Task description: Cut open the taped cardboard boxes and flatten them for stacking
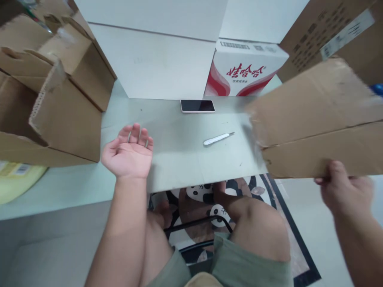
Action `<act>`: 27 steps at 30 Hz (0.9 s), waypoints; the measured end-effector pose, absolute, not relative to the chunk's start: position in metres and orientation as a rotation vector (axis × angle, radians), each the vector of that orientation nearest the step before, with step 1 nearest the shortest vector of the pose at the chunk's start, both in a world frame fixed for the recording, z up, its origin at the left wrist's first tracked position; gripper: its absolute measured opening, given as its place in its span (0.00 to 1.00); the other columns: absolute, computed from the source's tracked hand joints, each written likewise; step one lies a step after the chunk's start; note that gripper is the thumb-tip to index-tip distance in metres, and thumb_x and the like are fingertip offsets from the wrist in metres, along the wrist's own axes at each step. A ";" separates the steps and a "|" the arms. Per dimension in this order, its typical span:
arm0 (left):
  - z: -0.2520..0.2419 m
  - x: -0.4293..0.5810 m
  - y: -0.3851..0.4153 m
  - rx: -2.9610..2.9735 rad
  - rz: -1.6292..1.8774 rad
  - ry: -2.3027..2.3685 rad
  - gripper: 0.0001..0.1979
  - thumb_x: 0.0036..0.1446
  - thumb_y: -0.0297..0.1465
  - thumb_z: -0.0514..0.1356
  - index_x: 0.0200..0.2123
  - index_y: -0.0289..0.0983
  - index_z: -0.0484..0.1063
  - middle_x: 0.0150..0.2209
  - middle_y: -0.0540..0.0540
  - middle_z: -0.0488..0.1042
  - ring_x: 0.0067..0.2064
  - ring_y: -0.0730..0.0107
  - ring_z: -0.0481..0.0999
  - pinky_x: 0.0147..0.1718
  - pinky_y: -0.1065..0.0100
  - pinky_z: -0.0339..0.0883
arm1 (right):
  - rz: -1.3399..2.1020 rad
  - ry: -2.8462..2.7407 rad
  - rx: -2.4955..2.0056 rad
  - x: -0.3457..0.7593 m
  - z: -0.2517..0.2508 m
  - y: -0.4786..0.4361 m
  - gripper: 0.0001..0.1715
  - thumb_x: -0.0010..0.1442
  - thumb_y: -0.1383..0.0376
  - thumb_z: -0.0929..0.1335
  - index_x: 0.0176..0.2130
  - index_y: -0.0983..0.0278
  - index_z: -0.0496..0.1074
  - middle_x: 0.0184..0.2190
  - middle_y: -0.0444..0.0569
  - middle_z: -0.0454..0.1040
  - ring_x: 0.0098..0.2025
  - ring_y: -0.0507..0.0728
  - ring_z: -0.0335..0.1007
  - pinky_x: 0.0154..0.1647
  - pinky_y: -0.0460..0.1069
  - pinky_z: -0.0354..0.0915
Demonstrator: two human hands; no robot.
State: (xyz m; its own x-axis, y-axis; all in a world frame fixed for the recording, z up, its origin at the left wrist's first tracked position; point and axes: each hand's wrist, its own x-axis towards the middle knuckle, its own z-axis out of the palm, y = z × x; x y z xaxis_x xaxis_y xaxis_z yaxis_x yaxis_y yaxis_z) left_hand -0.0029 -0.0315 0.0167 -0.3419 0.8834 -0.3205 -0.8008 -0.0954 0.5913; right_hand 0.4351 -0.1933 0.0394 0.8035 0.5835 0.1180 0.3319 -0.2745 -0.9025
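My right hand (347, 191) grips the lower edge of a brown cardboard box (311, 115), thumb on the near face, off to the right of the table. The box looks flattened and slightly blurred; its far end runs out of view. My left hand (131, 151) is palm up with fingers loosely curled and apart, holding nothing, over the left part of the pale table (173, 159). Between the hands a white-handled craft knife (218, 138) lies on the table, its blade pointing right. Behind it rests a phone (198, 106) with a dark screen.
Open cardboard boxes (72, 115) stand at the left, beside a pale yellow round object (26, 183). White boxes (158, 63) are stacked at the back, next to a red-and-white carton (245, 71). A large printed cardboard box (326, 36) is at back right. Below lies a panda-patterned mat (200, 193).
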 end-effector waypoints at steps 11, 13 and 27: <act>0.015 -0.001 -0.021 0.153 1.736 0.809 0.09 0.47 0.38 0.58 0.26 0.39 0.72 0.29 0.45 0.76 0.28 0.66 0.74 0.28 0.63 0.72 | 0.299 -0.510 -2.018 0.501 0.098 -0.003 0.21 0.64 0.73 0.70 0.21 0.60 0.66 0.23 0.53 0.75 0.27 0.53 0.76 0.31 0.56 0.71; 0.015 -0.007 -0.022 0.173 1.737 0.800 0.09 0.48 0.39 0.58 0.25 0.40 0.71 0.29 0.45 0.75 0.28 0.66 0.74 0.28 0.64 0.72 | 0.424 -0.535 -2.014 0.490 0.083 0.005 0.19 0.64 0.76 0.68 0.23 0.63 0.69 0.23 0.56 0.76 0.25 0.53 0.77 0.32 0.54 0.75; 0.052 -0.029 -0.069 0.737 2.437 0.933 0.13 0.53 0.27 0.54 0.18 0.39 0.71 0.19 0.48 0.63 0.22 0.70 0.63 0.25 0.66 0.56 | 0.901 -1.558 -1.972 0.280 0.065 0.001 0.13 0.58 0.69 0.75 0.44 0.62 0.78 0.31 0.48 0.83 0.33 0.56 0.80 0.35 0.50 0.72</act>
State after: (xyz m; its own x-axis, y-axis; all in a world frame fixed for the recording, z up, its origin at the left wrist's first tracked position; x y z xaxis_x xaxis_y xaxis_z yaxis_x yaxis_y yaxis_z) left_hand -0.0285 -0.0693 0.0520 -0.7678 0.5532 0.3232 -0.1960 -0.6831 0.7035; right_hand 0.2800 0.0014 0.0655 0.1411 0.9684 -0.2059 0.6616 -0.2469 -0.7081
